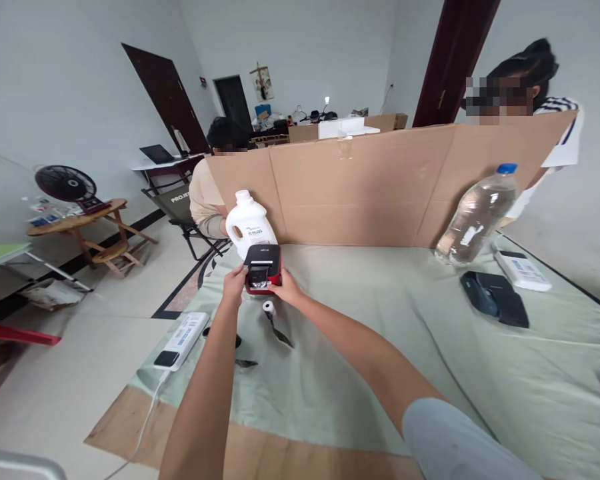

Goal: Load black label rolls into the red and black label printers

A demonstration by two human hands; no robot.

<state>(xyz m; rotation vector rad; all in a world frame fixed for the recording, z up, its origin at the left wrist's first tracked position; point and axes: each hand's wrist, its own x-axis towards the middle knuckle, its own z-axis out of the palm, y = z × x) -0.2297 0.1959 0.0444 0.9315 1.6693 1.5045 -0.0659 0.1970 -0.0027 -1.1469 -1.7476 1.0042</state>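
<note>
Between my two hands is a small black and red receipt printer, near the far left of the cloth-covered table. My left hand grips its left side, and my right hand has its fingers closed on the lower right side. Just behind the printer stands a white jug with a handle. A small white paper roll lies in front of the printer, with a dark strip trailing from it. Another dark object, partly hidden by my left forearm, rests nearby.
A white power strip lies at the left edge. Cardboard walls off the table's back. At right are a large clear bottle, a black device and a white box. Two people sit beyond the cardboard.
</note>
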